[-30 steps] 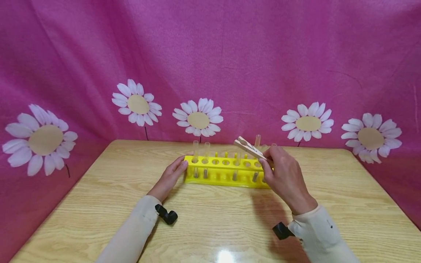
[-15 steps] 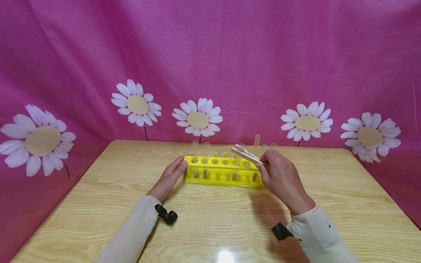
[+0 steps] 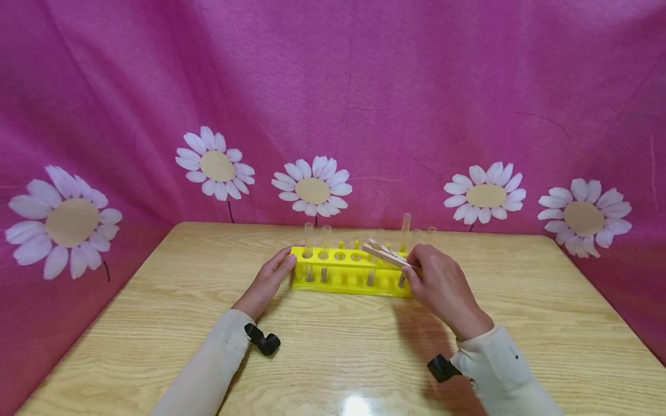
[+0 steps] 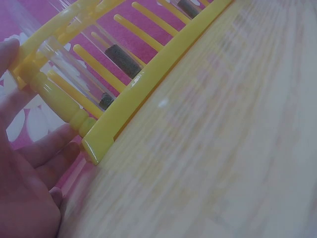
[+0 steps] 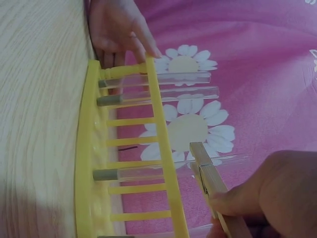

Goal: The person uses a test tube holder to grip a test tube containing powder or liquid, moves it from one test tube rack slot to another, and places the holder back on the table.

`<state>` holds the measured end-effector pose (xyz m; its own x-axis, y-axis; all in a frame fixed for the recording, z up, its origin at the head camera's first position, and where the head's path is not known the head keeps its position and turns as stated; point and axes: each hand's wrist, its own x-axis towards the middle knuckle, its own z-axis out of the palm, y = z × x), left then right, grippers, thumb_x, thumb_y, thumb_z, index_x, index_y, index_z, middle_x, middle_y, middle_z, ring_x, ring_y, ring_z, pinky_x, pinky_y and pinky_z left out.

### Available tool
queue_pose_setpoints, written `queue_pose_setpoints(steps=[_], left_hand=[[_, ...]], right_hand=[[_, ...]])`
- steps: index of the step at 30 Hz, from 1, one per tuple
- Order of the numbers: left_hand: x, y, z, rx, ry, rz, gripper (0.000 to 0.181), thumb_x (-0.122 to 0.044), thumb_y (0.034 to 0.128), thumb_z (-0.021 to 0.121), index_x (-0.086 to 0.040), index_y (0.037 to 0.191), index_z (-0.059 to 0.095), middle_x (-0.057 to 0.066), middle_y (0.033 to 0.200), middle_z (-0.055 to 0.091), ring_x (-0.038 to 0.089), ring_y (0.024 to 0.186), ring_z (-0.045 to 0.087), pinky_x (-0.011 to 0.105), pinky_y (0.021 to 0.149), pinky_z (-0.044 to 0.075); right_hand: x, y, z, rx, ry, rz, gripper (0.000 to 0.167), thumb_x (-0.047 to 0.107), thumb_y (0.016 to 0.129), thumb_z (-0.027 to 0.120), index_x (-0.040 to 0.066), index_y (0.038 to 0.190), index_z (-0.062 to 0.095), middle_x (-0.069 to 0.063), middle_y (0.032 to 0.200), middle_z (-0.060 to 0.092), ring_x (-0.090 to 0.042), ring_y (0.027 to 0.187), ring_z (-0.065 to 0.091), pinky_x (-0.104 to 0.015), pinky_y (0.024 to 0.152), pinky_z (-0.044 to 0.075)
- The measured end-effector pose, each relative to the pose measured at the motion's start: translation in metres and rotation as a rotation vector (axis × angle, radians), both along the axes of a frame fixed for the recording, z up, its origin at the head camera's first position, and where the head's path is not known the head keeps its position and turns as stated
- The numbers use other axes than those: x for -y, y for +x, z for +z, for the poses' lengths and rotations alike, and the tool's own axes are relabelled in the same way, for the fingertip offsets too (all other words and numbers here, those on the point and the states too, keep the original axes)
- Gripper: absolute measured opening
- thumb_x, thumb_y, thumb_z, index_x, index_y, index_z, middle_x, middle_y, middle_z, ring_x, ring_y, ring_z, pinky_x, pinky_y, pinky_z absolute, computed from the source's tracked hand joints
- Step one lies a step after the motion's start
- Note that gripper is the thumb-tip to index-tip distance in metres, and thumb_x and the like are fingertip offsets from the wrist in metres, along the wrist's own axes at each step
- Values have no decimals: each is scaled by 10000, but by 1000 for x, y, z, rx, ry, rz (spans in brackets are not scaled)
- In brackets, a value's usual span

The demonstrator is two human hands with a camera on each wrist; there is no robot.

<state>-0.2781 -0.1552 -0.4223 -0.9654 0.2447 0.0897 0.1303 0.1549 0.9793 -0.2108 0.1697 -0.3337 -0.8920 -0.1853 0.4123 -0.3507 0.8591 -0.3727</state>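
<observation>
While your left grip (image 3: 269,280) holds one end of the yellow rack (image 3: 343,264), which stands on the worktop (image 3: 333,352), your right grip (image 3: 443,290) pinches the wooden clamp (image 3: 387,255) above it. You have that clamp tilted beside a dark-bottomed test tube (image 5: 105,174) standing in the rack; whether they touch, you cannot tell.

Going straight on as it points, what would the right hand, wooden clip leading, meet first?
Probably the middle test tube; the wooden clip overlaps it in the right wrist view, depth unclear.
</observation>
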Motion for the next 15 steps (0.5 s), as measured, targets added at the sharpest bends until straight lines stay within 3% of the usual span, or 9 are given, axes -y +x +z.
queue_pose_setpoints(steps=[8, 15], left_hand=[[0, -2, 1, -19, 0, -11, 584, -501, 992, 449, -165, 1468, 407, 12, 1483, 410, 195, 1401, 284, 483, 1166, 152], [0, 0, 1, -2, -1, -1, 543, -495, 993, 454, -204, 1451, 433, 15, 1485, 408, 192, 1403, 283, 476, 1166, 158]], right_hand=[[0, -2, -2, -3, 10, 9, 127, 81, 849, 726, 33, 861, 609, -38, 749, 546, -183, 627, 455, -311, 575, 402], [1, -4, -4, 35, 13, 1, 132, 84, 847, 727, 22, 878, 614, -48, 757, 542, -192, 637, 456, -313, 583, 407]])
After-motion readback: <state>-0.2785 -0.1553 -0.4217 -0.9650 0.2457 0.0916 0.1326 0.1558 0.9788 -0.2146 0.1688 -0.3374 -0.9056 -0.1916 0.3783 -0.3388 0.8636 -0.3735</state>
